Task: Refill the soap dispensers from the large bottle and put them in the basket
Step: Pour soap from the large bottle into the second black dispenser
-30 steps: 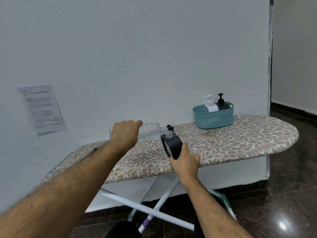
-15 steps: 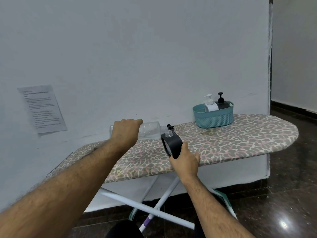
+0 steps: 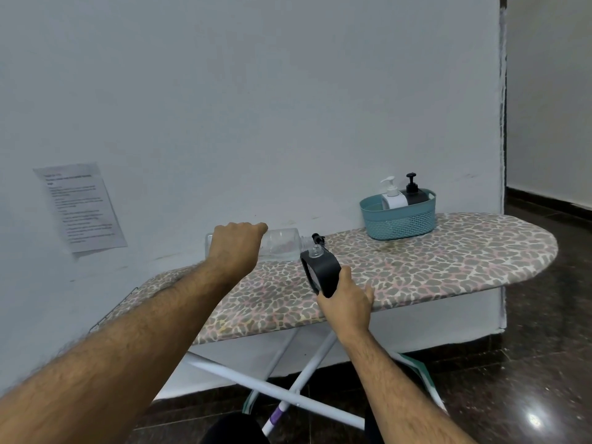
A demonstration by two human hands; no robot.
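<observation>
Nearest, our right hand grips the black dispenser, its neck uncapped. Just beyond, our left hand wraps the large bottle, tipped sideways toward that neck. Far right, the basket already holds two dispensers; we judge one remains.

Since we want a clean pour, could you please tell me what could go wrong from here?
The large clear bottle lies almost level in the left hand, so liquid may surge past the black dispenser's narrow neck onto the ironing board. The right hand holds the dispenser tilted, so it could spill.
</observation>
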